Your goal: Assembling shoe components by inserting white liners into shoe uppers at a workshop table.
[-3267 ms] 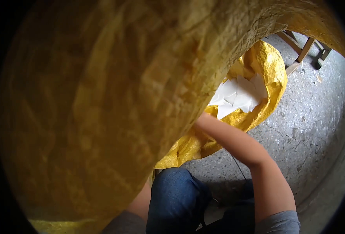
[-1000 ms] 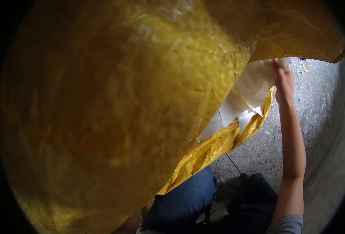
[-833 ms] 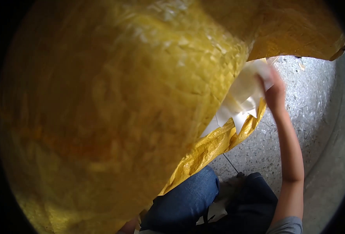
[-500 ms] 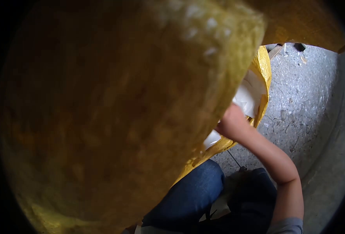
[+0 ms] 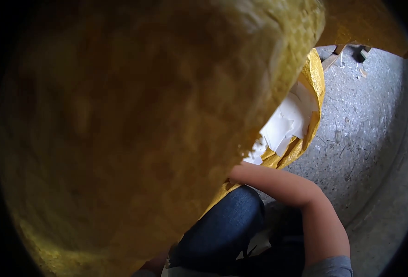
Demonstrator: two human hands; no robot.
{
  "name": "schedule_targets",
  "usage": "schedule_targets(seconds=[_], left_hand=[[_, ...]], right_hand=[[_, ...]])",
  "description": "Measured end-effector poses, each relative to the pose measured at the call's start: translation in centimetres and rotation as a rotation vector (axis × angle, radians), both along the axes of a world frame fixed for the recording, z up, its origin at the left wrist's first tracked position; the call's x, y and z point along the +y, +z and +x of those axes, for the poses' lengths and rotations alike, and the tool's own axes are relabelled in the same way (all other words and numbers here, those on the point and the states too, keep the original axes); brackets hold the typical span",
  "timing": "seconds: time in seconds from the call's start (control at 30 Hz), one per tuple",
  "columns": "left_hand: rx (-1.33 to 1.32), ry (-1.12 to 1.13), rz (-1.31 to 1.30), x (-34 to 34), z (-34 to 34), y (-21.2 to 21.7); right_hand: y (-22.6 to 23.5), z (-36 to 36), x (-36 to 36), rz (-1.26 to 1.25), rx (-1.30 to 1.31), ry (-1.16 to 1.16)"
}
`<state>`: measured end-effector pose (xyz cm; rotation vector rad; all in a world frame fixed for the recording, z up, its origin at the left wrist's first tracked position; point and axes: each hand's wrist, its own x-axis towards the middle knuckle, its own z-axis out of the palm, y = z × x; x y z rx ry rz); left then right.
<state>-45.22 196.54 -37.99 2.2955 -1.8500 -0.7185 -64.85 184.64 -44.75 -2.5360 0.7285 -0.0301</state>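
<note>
A big yellow woven sack (image 5: 134, 129) is lifted close to the camera and fills most of the view. Its open mouth shows at the right, with several white sheets (image 5: 287, 122) lying inside. My right forearm (image 5: 282, 187) comes up from the lower right and runs under the sack's near edge, where the hand is hidden behind the yellow fabric. My left hand is out of sight behind the sack; only a sliver of skin (image 5: 154, 264) shows at the bottom edge.
My legs in blue jeans (image 5: 224, 231) are below the sack. Rough grey concrete floor (image 5: 365, 138) lies to the right. Wooden pieces (image 5: 333, 54) sit on the floor at the top right, partly under the sack.
My right arm has drawn back from the far rim of the sack's mouth to the near edge and gone under it. The sack has swung further across the view.
</note>
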Motion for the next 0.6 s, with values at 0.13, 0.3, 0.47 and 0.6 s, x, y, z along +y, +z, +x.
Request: schedule_targets(seconds=[0.13, 0.3, 0.47, 0.6], left_hand=[[-0.002, -0.002, 0.004, -0.1, 0.9, 0.6], [0.007, 0.05, 0.026, 0.4, 2.1, 2.1], [0.001, -0.02, -0.002, 0.7, 3.9, 1.9], [0.092, 0.034, -0.061, 0.4, 4.7, 2.5]], right_hand=[[-1.5, 0.0, 0.0, 0.025, -0.298, -0.255], [-3.6, -6.3, 0.2, -0.183, 0.142, -0.376], [-6.6, -7.1, -1.8, 0.075, 0.025, -0.253], [-7.6, -4.4, -0.5, -0.346, -0.137, -0.392]])
